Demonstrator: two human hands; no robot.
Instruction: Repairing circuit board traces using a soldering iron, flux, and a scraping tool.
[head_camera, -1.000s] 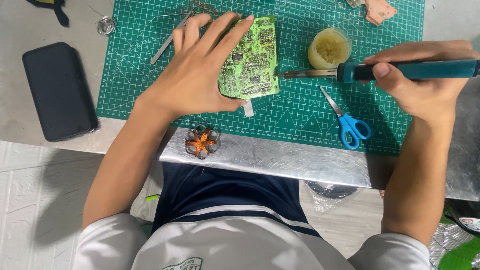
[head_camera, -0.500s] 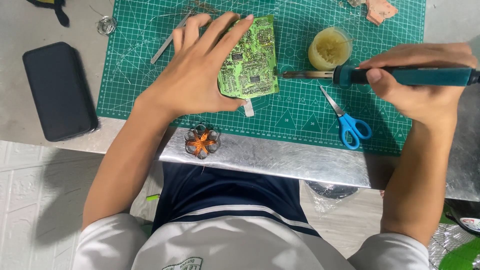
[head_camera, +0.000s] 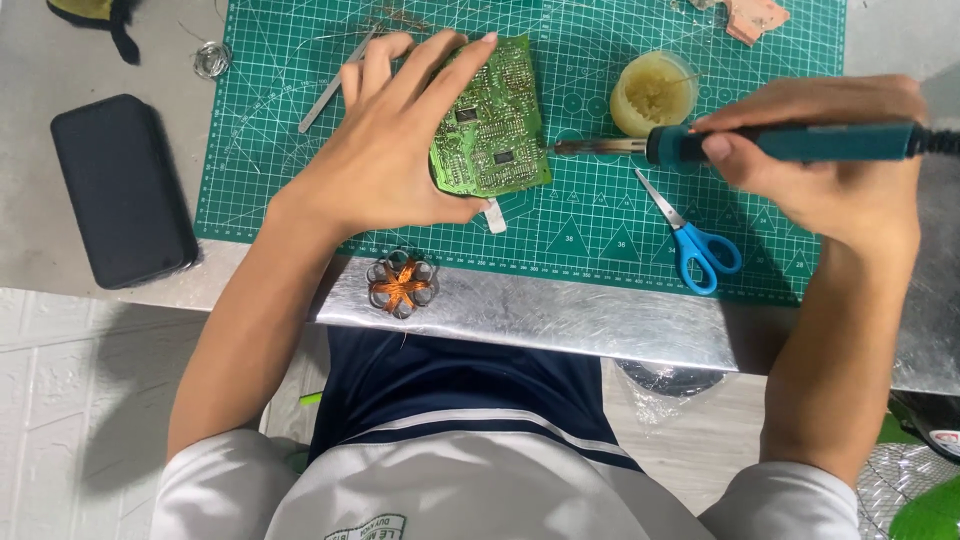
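Where left hand (head_camera: 385, 150) grips, circuit board (head_camera: 492, 120) hides.

**Bare forearms, white shirt, navy shorts**

Both arms are bare from the short sleeves down to the left hand (head_camera: 385, 165) and right hand (head_camera: 830, 170); no rings, watch or gloves show. The shirt (head_camera: 480, 490) is white with short sleeves and a small dark emblem low on the chest. Below it lie dark navy shorts (head_camera: 450, 385) edged by a thin white stripe

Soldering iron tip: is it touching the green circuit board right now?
Cannot tell. In the head view, the soldering iron tip meets the circuit board right edge with no visible gap, but contact is not plain from above.
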